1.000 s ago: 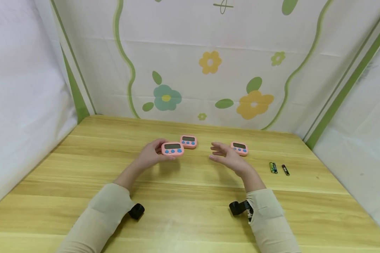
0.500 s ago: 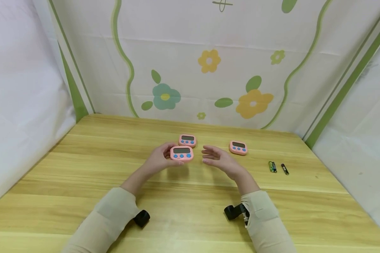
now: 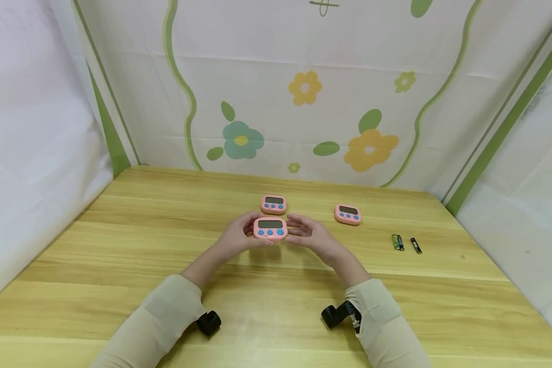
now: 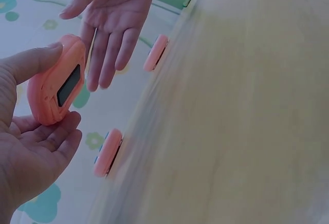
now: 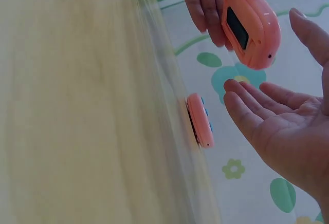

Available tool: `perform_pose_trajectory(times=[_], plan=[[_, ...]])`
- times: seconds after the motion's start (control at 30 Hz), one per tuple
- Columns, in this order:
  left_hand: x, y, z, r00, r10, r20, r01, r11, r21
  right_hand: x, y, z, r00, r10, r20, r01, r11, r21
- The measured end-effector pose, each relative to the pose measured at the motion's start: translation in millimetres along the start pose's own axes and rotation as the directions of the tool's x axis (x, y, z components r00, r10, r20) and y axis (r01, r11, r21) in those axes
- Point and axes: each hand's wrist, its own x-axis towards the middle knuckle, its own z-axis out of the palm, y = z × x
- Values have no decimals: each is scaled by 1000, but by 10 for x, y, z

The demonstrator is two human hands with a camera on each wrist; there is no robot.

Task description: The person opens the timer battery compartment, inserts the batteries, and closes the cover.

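Note:
My left hand (image 3: 239,236) grips a pink digital timer (image 3: 270,229) by its left end, thumb on the near side and fingers behind. Held above the table, the timer turns its dark screen and three blue buttons up toward the head view. In the left wrist view its back with a dark rectangular patch (image 4: 69,86) shows. My right hand (image 3: 316,239) is at the timer's right end, fingers extended and thumb apart. A gap separates that hand (image 5: 288,116) from the timer (image 5: 251,29) in the right wrist view.
A second pink timer (image 3: 273,204) lies just behind the held one, and a third (image 3: 347,214) lies farther right. Small batteries (image 3: 397,242) rest on the wooden table (image 3: 276,306) at the right, with a single dark one (image 3: 416,246) beside them. A flower-printed curtain (image 3: 267,92) hangs behind.
My left hand has carried the timer to the right and a little nearer. The right hand has moved left, away from the third timer, up to the held timer's right end.

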Motion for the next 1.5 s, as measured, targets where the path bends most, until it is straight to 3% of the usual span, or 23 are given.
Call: perform_pose_trajectory(times=[0.13,0.37,0.73,0.9,1.17,1.5], plan=[[0,-2,41,1000,-6,6,7,1000,-25,4,14,26,1000,-11,3,11,1000,4],[-106,263,114,1000,-1,8,1,1000,-24,11,39,44,1000,-22,4,22,999,-25],[-120,312,152,998,-63,-3,63,998,10,9,37,104,998,-28,-51,26,999,-44],[-111,273,135,998,-65,23,65,998,0,19,57,105,995,-40,-88,35,998,-51],[-21,8,115,999,-48,7,48,999,-22,24,71,100,986,-81,-144,76,996,-41],[-9,-34,110,998,-61,-22,58,989,-133,48,84,115,960,-125,-249,126,992,-12]])
